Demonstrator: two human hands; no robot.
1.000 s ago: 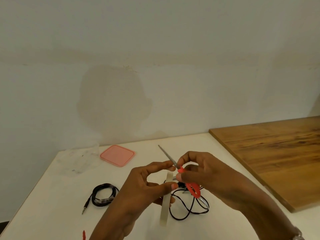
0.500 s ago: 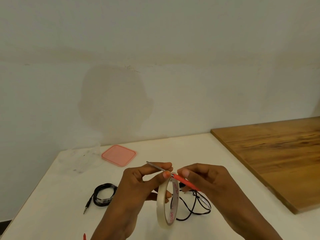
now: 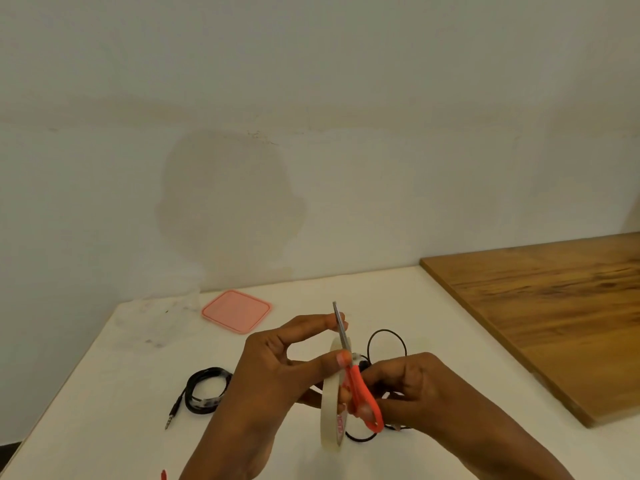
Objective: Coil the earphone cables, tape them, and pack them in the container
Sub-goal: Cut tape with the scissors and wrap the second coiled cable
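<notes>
My left hand (image 3: 273, 372) holds a cream tape roll (image 3: 330, 410) upright on edge, thumb and forefinger pinched near its top. My right hand (image 3: 412, 389) grips red-handled scissors (image 3: 360, 393), their blades pointing up past the left forefinger. A loose black earphone cable (image 3: 388, 336) lies on the white table (image 3: 114, 410) behind and under my hands, partly hidden. A coiled, taped black earphone cable (image 3: 206, 389) with its jack out rests to the left. A clear container (image 3: 162, 317) stands at the back left, with its pink lid (image 3: 236, 310) beside it.
A wooden board (image 3: 550, 313) covers the table's right side. A wall runs close behind the table. A small red object (image 3: 162, 474) shows at the bottom edge.
The scissors swung from pointing left to pointing up and away, and the red handles came into view. The tape roll stays upright in my left hand. The loose cable shows more behind my hands.
</notes>
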